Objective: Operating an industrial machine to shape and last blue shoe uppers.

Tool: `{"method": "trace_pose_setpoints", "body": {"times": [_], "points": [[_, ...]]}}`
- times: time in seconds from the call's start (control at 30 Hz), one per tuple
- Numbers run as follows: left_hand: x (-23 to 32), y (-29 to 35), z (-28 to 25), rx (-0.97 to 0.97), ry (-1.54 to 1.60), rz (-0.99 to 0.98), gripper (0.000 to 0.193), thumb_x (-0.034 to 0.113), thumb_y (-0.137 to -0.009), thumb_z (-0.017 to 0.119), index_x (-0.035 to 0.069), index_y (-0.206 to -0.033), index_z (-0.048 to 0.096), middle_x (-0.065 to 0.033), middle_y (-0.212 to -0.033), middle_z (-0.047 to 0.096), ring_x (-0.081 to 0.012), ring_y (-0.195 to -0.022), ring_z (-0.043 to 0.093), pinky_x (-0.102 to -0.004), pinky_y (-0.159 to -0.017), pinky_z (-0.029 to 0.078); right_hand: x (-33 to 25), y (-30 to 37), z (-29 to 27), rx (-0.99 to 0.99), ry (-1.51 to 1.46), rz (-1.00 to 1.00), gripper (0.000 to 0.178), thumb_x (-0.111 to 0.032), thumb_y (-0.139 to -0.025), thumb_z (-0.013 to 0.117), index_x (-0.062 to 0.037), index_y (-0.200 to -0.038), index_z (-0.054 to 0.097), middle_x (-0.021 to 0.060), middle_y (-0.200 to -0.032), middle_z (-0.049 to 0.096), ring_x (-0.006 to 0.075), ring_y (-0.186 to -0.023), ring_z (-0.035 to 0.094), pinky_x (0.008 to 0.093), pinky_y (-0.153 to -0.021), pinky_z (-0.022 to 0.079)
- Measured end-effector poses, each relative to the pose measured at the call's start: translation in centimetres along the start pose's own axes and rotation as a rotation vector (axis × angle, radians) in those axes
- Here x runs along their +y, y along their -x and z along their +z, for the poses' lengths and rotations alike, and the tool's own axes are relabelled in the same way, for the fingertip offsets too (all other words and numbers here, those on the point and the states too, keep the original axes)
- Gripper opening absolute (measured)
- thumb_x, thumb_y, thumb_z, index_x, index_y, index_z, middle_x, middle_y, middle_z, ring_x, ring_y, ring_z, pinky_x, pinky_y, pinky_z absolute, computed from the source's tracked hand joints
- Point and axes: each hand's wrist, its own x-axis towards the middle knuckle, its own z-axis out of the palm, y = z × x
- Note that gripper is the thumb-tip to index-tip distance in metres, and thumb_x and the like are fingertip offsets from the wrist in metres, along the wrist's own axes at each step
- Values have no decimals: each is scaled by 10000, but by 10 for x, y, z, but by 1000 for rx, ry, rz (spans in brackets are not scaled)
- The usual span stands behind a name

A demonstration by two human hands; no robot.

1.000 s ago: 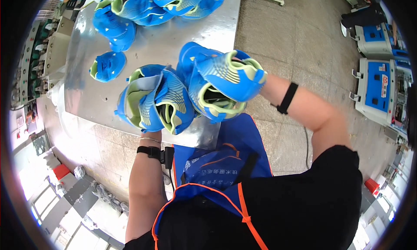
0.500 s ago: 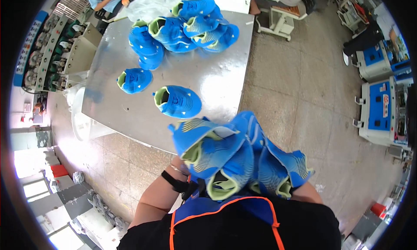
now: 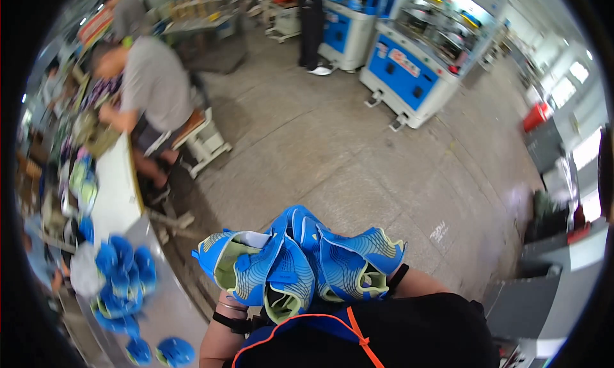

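Observation:
A bunch of blue shoe uppers [image 3: 291,272] with pale green linings and fine line patterns is carried in front of my body. Several of them lean against each other, their collar openings turned toward me. My left forearm [image 3: 217,342], with a black strap and a bracelet, reaches under the bunch from the left. From the right comes my right forearm [image 3: 419,283], also with a black strap at the wrist. Both hands support the uppers from beneath, and the uppers hide their fingers.
To the left, a metal table [image 3: 169,304] bears more blue uppers [image 3: 121,272]. A person in grey [image 3: 160,86] sits at a white worktop [image 3: 118,189]. Ahead stand blue-and-white machines [image 3: 409,73], with another person beside one. Dark grey cabinets [image 3: 521,304] are at the right.
My view has swung right, so the metal table now lies at the lower left and the machines are ahead. The uppers remain in my hands, carried away from the table.

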Motion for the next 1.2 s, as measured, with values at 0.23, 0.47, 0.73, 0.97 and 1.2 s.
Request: {"method": "trace_pose_setpoints", "body": {"times": [0.23, 0.47, 0.73, 0.97, 1.2], "points": [[0, -244, 188, -237, -262, -103, 230, 108, -914, 627, -30, -1098, 633, -143, -1052, 676, -225, -949, 663, -340, -877, 541, -137, -74, -167, 214, -42, -225, 379, -284, -944, 601, -29, -1225, 602, 150, -1134, 670, 258, -997, 671, 372, -899, 543], [8, -498, 327, -356, -428, -115, 236, 105, -912, 625, -31, -1104, 632, -143, -1059, 675, -225, -953, 662, -339, -877, 541, -212, -179, -330, 318, -101, -303, 379, -279, -938, 612, -28, -1222, 604, 149, -1129, 672, 257, -991, 672, 372, -896, 542], [48, -818, 543, -692, -548, -110, 242, 101, -909, 622, -32, -1111, 631, -144, -1067, 674, -226, -957, 662, -338, -878, 541, -390, -389, -506, 463, -15, -508, 379, -273, -930, 626, -28, -1219, 606, 147, -1124, 674, 256, -985, 673, 370, -893, 541], [10, -1070, 720, -859, -649, -119, 249, 98, -907, 620, -33, -1118, 630, -144, -1073, 673, -226, -960, 661, -337, -878, 540, -473, -426, -679, 578, -30, -585, 380, -268, -924, 637, -28, -1217, 608, 146, -1119, 676, 256, -980, 674, 370, -890, 539], [-22, -1329, 882, -972, -784, -78, 255, 96, -905, 618, -34, -1124, 629, -144, -1080, 672, -226, -963, 661, -336, -879, 540, -647, -662, -901, 624, -94, -639, 381, -263, -917, 649, -28, -1214, 610, 144, -1114, 678, 255, -974, 675, 369, -888, 538]]}}
